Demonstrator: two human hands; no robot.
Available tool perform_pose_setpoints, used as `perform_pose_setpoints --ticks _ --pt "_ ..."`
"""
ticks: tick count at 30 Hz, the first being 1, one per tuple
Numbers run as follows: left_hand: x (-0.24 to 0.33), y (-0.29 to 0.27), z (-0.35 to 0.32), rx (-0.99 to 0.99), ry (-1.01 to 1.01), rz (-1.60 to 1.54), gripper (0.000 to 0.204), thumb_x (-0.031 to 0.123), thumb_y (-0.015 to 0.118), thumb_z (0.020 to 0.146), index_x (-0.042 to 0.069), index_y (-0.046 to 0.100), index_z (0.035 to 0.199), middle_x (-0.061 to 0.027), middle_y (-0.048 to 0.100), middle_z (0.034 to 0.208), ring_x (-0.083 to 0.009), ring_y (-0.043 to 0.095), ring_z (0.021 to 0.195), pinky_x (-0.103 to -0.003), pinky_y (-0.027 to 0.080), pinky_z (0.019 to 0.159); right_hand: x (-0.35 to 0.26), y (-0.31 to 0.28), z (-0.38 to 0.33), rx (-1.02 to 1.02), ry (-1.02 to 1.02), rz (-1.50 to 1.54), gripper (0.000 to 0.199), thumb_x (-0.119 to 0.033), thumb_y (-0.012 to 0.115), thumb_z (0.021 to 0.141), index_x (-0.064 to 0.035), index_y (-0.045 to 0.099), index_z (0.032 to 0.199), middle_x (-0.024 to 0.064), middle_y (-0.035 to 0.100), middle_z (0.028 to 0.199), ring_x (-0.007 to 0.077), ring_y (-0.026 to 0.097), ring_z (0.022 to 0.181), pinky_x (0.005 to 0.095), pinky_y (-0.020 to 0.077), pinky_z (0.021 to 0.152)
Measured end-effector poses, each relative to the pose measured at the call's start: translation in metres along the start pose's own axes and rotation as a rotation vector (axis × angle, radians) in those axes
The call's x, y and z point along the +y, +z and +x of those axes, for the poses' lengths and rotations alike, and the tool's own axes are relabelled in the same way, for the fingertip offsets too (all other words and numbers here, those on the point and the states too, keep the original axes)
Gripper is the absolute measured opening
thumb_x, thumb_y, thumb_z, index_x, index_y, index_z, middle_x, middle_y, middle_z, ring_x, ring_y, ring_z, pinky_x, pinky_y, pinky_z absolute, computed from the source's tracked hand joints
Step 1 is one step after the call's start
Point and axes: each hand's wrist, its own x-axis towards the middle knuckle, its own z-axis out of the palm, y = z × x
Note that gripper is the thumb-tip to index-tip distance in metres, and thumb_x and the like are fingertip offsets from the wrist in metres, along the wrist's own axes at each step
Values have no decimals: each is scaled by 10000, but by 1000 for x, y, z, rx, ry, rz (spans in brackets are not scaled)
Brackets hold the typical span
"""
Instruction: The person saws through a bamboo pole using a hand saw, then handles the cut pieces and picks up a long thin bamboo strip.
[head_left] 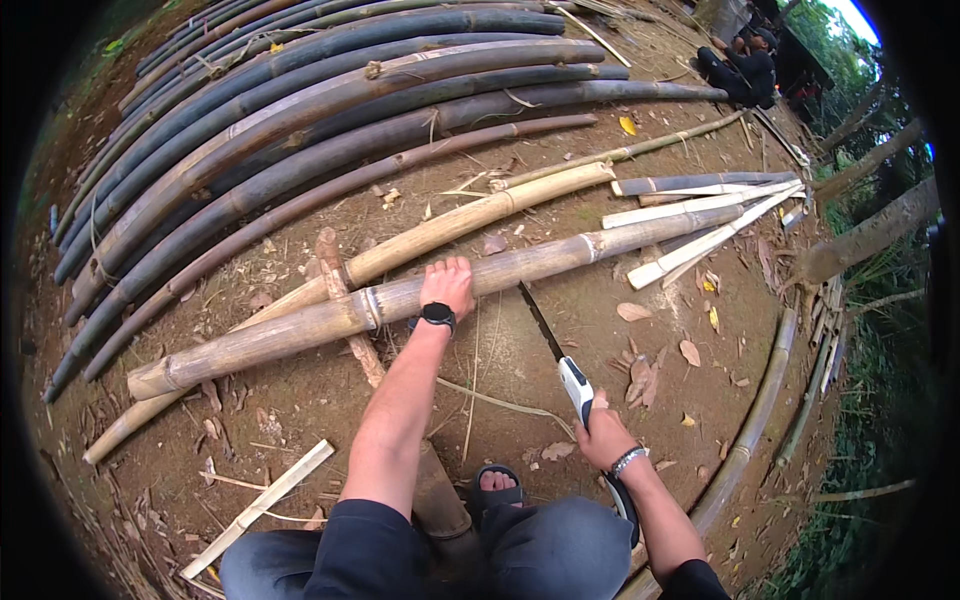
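Observation:
A thick bamboo pole (440,292) lies slantwise in front of me, propped across a short wooden stick (362,352). My left hand (449,286), with a black watch on its wrist, is closed over the top of the pole near its middle. In my right hand (604,436) is a hand saw (574,385) with a white and black handle, gripped from above. Its dark blade slants up and left to the near side of the pole, just right of my left hand. Whether the teeth touch the bamboo, I cannot tell.
Beyond lies a paler bamboo pole (430,228), then a row of many dark poles (300,165). Split bamboo strips (690,232) are piled at right; a flat strip (262,508) lies near left. Tree trunks (870,245) edge the right. A person (745,72) sits far right.

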Motion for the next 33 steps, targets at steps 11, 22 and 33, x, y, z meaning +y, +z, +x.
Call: perform_pose_setpoints --ticks 11,22,33 --pt "8 -19 -2 -226 -24 -72 618 389 859 632 6 602 1043 -181 707 1024 -322 704 946 -415 565 820 21 48 50 146 -17 128 516 -158 558 918 133 285 1246 380 620 799 561 614 808 592 498 734" --pt "-11 -11 -23 -207 -70 -23 622 370 847 654 8 577 1081 -191 674 1073 -335 677 1003 -411 538 878 -11 38 50 26 9 85 477 -102 561 889 159 328 1214 376 627 836 530 634 841 567 519 740" --pt "-14 -4 -21 -143 -97 -43 575 330 860 622 31 580 1024 -170 676 1033 -335 663 996 -420 522 881 20 58 -9 -16 37 146 506 -137 565 901 116 292 1244 388 614 846 548 617 835 588 498 751"
